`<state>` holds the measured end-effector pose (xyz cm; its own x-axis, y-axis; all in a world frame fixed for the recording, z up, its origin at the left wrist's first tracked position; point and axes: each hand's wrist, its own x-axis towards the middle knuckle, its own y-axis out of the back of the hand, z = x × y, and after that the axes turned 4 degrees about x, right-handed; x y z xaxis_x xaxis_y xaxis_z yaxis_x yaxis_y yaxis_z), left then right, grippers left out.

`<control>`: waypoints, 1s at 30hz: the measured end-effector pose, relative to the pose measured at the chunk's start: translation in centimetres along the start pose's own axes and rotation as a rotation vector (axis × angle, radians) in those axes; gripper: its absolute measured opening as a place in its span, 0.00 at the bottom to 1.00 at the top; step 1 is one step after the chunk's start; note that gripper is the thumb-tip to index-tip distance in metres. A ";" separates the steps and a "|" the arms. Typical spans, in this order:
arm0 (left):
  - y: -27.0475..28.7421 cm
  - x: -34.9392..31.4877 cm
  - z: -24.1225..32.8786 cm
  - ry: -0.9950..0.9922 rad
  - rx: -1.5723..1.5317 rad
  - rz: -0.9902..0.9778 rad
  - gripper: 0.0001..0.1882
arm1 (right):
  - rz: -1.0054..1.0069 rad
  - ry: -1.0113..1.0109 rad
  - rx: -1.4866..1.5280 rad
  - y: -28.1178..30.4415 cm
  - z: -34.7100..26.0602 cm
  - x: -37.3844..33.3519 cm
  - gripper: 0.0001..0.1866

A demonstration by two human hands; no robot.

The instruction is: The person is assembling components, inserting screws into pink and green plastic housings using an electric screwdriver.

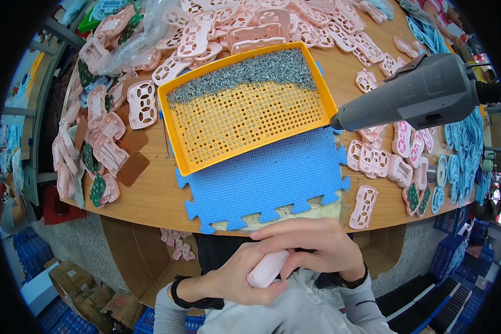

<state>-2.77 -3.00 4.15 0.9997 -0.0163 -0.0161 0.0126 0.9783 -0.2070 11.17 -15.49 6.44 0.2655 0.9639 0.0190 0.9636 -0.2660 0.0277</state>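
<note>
Close to my body, in front of the table edge, both hands are closed around a small pale pink plastic casing. My left hand wraps it from the left side, with the thumb along its lower end. My right hand covers its upper end, fingers reaching across toward the left hand. Much of the casing is hidden under the fingers. Beyond the hands lies a blue foam mat with jigsaw edges. A yellow tray with a perforated insert rests partly on it, small metal screws heaped along its far side.
A grey electric screwdriver juts in from the right, its tip at the tray's corner. Pink casing parts are piled at the back and left, some with green circuit boards. Light-blue parts are stacked right. Cardboard boxes stand below left.
</note>
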 end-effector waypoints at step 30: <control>-0.2 0.1 0.3 0.415 -0.521 -0.122 0.24 | 0.085 -0.013 0.359 -1.7 1.4 -0.5 0.18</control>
<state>-2.62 -3.13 4.43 0.9004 -0.2996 -0.3155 0.0098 0.7388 -0.6738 9.47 -15.49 5.02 0.3430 0.9393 -0.0066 0.8872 -0.3263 -0.3262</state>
